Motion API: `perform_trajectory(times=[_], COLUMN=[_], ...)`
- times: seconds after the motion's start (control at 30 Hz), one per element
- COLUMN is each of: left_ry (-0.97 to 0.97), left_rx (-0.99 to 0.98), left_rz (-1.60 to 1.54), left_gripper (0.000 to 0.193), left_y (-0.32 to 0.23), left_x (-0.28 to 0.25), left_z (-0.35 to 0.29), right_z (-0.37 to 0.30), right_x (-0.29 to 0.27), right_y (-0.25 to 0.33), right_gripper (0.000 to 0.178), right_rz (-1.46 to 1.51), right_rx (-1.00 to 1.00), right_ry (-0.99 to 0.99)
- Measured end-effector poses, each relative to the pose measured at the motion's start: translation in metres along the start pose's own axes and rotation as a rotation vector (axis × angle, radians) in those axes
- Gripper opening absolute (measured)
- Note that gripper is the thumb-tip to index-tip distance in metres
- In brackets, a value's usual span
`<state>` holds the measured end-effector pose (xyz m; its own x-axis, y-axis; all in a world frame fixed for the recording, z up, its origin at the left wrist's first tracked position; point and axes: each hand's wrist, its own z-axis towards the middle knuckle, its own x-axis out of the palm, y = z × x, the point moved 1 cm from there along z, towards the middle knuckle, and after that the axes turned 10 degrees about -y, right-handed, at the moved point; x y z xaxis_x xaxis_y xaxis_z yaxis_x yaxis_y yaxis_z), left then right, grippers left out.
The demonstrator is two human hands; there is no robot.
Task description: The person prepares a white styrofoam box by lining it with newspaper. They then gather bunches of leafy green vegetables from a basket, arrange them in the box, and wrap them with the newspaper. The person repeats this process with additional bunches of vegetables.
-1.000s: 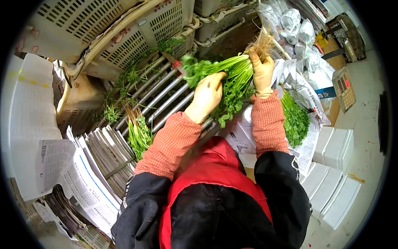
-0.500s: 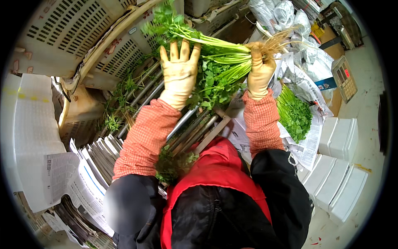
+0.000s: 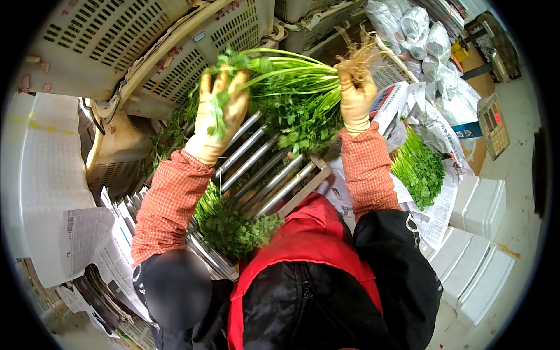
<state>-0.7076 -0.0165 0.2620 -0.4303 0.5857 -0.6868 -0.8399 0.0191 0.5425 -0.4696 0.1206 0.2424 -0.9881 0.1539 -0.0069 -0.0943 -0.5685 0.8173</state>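
A bunch of thin-stalked leafy celery hangs in the air, its brown roots to the right and its leaves spreading left and downward. My right hand is closed round the stalks just below the roots. At the leafy end, my left hand has its fingers bent round a few stalk tips, and a leafy sprig droops across its palm. Both hands wear pale, stained gloves. Below them is a rack of metal bars in a wooden frame. Another heap of celery lies on its near left part.
Tied celery rests on newspaper at right, near white foam boxes, a scale and plastic bags. Perforated plastic crates lean at the far left. Folded newspapers are stacked by my left arm.
My left hand has shifted left and down, from fingers spread against the bunch to curled round leafy tips. My right hand has moved slightly left. The celery heap on the rack is more exposed.
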Motion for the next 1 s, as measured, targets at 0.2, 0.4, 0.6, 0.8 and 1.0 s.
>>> perform_trajectory(times=[0.2,0.4,0.6,0.8,1.0], left_ry=[-0.069,0.521,0.023,0.38,0.391], left_rx=[-0.498,-0.982,-0.853,-0.546,-0.974], left_rz=[-0.49,-0.887,-1.319,-2.03,-2.265], left_gripper=[0.05,0.033,0.062,0.099,0.069], left_y=[0.012,0.048,-0.024,-0.091,-0.156], left_x=[0.008,0.032,-0.023,0.007,0.002], left_z=[0.018,-0.04,0.0,0.044,0.017], right_z=[0.016,0.055,0.015,-0.016,-0.055], right_x=[0.0,0.001,-0.009,-0.004,0.003], right_y=[0.01,-0.028,-0.029,0.005,-0.013], right_gripper=[0.039,0.036,0.04,0.043,0.018], right_rz=[0.029,-0.175,-0.161,0.174,0.245], right_rx=[-0.05,0.224,0.294,0.499,0.719], right_ry=[-0.109,0.138,0.327,0.436,0.194])
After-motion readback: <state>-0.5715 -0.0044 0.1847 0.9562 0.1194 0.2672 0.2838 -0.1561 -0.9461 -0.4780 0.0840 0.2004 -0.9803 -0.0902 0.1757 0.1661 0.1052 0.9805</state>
